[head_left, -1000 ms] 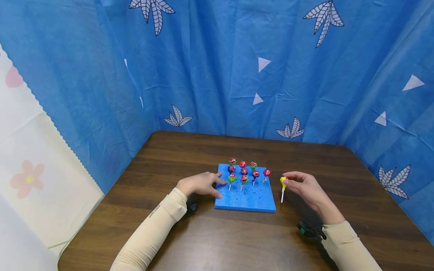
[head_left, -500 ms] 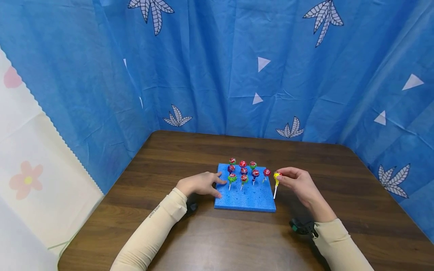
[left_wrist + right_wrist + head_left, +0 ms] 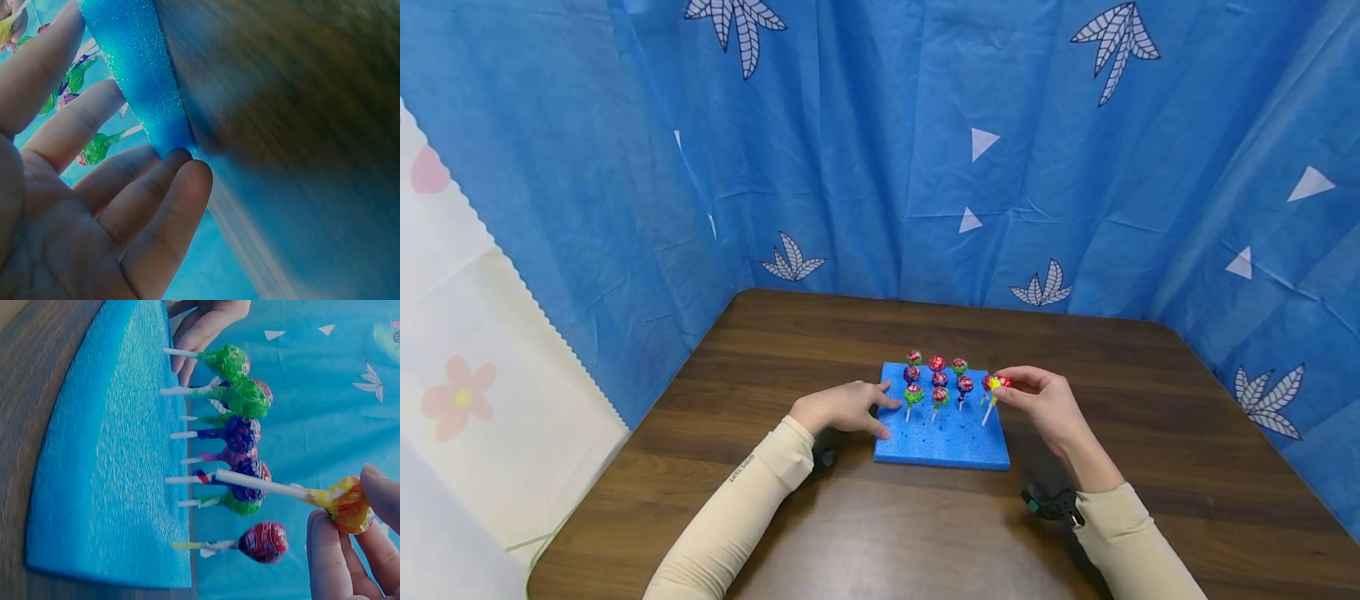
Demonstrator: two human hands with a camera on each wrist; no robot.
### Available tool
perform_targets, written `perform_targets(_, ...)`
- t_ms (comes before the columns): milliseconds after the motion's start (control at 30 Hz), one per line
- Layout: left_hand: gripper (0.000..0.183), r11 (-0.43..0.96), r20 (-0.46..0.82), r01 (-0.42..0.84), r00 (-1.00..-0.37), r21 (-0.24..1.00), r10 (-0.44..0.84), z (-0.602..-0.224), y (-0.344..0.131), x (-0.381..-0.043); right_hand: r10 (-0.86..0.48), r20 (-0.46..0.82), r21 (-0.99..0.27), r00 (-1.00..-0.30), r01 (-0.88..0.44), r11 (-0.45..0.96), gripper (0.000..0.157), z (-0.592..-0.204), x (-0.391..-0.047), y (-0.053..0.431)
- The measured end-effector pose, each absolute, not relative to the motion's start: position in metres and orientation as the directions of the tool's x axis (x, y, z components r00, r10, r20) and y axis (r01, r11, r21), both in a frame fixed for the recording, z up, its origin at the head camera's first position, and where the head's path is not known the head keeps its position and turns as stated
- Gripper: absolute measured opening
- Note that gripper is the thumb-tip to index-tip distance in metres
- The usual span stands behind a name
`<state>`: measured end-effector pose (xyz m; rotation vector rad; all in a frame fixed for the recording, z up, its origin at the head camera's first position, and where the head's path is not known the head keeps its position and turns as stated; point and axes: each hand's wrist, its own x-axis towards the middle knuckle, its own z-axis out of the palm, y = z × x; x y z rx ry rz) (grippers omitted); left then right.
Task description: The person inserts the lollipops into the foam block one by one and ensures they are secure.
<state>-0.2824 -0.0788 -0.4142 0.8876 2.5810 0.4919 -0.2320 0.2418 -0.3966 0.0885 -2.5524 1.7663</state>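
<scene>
My right hand (image 3: 1051,408) pinches a yellow-wrapped lollipop (image 3: 342,503) by its candy head, the white stick slanting down over the right part of a blue foam board (image 3: 942,450). In the right wrist view the stick's free end is apart from the foam. Several lollipops stand upright in the board, among them a green one (image 3: 244,397), a purple one (image 3: 242,434) and a red one (image 3: 265,542). At the board's left edge my left hand (image 3: 848,407) rests with fingers spread, thumb and fingertips touching the foam; the left wrist view shows fingertips along its side.
Small holes dot the front part of the board. A dark wooden table (image 3: 760,333) carries it. Behind hangs a blue patterned curtain (image 3: 865,150), and a pale flowered cloth (image 3: 475,333) is at the left.
My right hand has carried the yellow lollipop leftward, from beside the board to over its right part, close to the red lollipop. The left hand and the board have stayed put.
</scene>
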Motion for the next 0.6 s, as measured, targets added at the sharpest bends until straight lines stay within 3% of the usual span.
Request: perform_targets(600,0.057,0.742,-0.233,0.506,-0.733,0.440,0.639,-0.412,-0.077,-0.282,-0.036,0.065,-0.934,-0.997,-0.073,0.349,0.033,-0.411,-0.235,0.221)
